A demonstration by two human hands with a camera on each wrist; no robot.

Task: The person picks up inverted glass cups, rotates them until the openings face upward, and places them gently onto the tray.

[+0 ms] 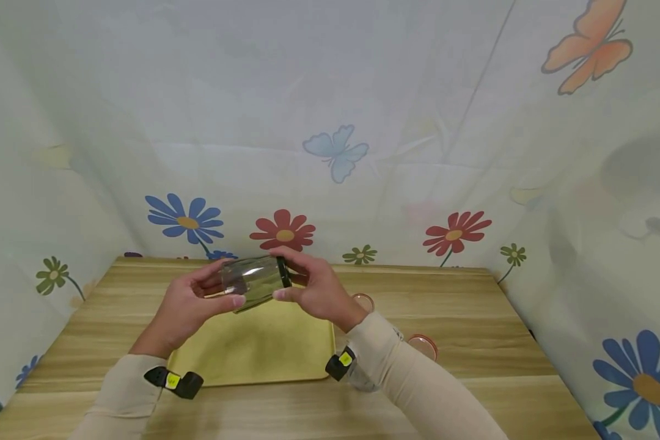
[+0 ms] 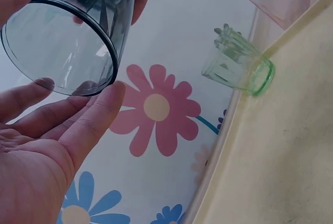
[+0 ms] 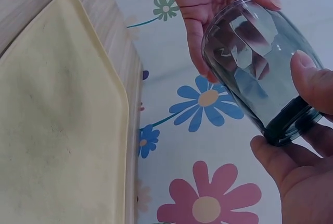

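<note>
A dark grey-green tinted glass tumbler [image 1: 256, 282] is held up on its side above the tray, between both hands. My left hand [image 1: 184, 302] grips the open rim end, thumb toward me and fingers on the far side. At the thick, darker base, my right hand [image 1: 321, 287] pinches it between thumb and fingers. In the left wrist view the round mouth of the tumbler [image 2: 117, 21] faces the left palm. Facets show through the wall of the tumbler [image 3: 250, 57] in the right wrist view. Nothing can be seen inside it.
Under the hands, a yellow tray [image 1: 275, 357] lies on the wooden table [image 1: 484, 330]. Reddish-rimmed glasses stand to its right, partly behind the right forearm. The left wrist view shows a green glass [image 2: 237, 60] and a pink glass [image 2: 283, 0]. A flowered curtain [image 1: 242, 122] surrounds the table.
</note>
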